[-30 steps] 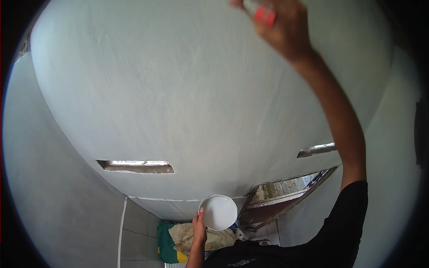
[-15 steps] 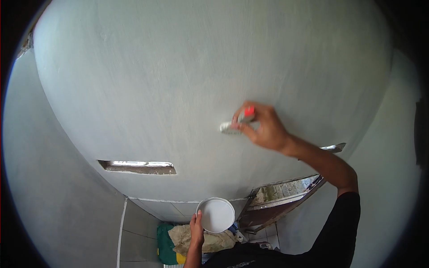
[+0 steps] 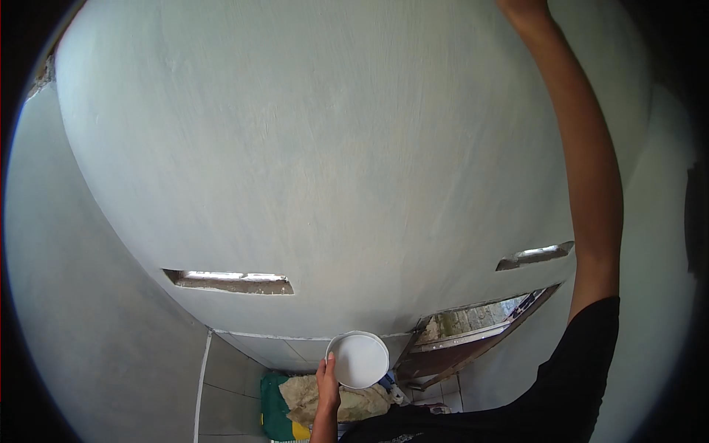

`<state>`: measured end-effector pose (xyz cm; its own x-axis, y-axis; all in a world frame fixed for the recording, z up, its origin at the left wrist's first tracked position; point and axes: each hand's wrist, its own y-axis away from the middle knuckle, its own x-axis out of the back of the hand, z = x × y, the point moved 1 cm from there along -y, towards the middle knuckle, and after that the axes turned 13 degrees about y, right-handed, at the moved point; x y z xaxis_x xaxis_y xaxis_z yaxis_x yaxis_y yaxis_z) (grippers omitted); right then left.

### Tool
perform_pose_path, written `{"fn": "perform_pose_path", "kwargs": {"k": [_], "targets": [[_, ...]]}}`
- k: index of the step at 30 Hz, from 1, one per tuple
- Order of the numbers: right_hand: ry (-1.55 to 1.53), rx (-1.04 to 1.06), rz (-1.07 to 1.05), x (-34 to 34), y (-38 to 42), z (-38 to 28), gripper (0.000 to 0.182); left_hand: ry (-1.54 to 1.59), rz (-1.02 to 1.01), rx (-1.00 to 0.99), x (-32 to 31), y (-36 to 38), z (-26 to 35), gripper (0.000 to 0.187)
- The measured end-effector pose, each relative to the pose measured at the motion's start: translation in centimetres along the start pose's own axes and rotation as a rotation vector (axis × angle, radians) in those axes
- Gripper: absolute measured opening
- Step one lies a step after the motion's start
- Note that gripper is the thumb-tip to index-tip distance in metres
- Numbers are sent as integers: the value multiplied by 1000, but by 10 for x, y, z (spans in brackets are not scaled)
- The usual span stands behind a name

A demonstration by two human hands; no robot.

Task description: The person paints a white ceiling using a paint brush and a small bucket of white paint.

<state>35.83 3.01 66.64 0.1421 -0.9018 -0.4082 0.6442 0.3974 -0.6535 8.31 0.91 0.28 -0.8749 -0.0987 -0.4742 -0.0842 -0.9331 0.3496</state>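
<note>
My left hand (image 3: 327,384) grips the rim of a round white tub (image 3: 362,359), fingers outside and thumb over the edge. White stuff that looks like paint lies in the tub. My right arm stretches up along the right side, and only the wrist and lower part of my right hand (image 3: 523,9) show at the top edge. Its fingers, and anything in them, are out of view. In front of me rises a pale grey-white wall (image 3: 332,170) with streaky brush marks.
A narrow slot (image 3: 233,282) opens in the wall at left, a smaller slot (image 3: 535,255) at right. Below right is a doorway with a brown door (image 3: 450,353). A beige crumpled sack (image 3: 347,402) and a green bag (image 3: 275,406) lie below the tub.
My right hand has swung from mid-wall, where it held a brush against the surface, up to the top edge. The left hand and tub have barely shifted.
</note>
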Motion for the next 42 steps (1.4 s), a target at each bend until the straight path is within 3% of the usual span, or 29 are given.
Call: {"fn": "perform_pose_path", "kwargs": {"k": [2,4,6,7,9,11,13,16,18,23,27,32,34,37,38,40,41,42], "targets": [[-52,-82,-106,16,33,-35,10,0,-19,8,-2,2,4,78],[4,32,-158,40,86,-66,14,-1,-34,20,-7,8,11,76],[-134,21,-352,83,127,-119,29,-16,-9,15,-15,16,21,71],[-208,41,-355,116,190,-179,27,-24,6,34,-14,19,21,71],[-212,26,-405,158,245,-235,21,-18,-52,11,-13,15,21,66],[-392,-92,-502,202,292,-287,17,-46,-111,23,-3,11,16,73],[-478,-123,-575,238,324,-327,17,-40,-18,45,-11,18,23,82],[-660,-292,-772,262,346,-354,16,-51,-74,55,0,10,15,88],[-800,-684,-1016,265,354,-353,13,-61,-62,58,2,11,14,88],[-816,-1024,-979,216,309,-265,12,-49,-65,65,-5,17,18,82],[-781,-807,-800,175,247,-177,12,-29,-86,56,-15,25,24,78],[-660,-793,-683,145,169,-86,3,-18,-8,46,-16,26,21,76],[-548,-632,-537,137,152,-53,7,-32,-5,40,-17,28,22,77],[-152,-567,-309,132,135,-32,9,-54,-2,37,-9,22,14,79],[-148,-568,-313,129,139,-31,9,-58,2,38,-5,20,10,80],[-189,-413,-115,123,153,-37,12,-51,-28,50,-6,20,10,80],[-30,-252,-166,128,160,-44,18,-40,-57,58,-7,20,11,80],[86,-224,-208,132,169,-68,26,-42,-59,57,-11,21,13,80]]}}
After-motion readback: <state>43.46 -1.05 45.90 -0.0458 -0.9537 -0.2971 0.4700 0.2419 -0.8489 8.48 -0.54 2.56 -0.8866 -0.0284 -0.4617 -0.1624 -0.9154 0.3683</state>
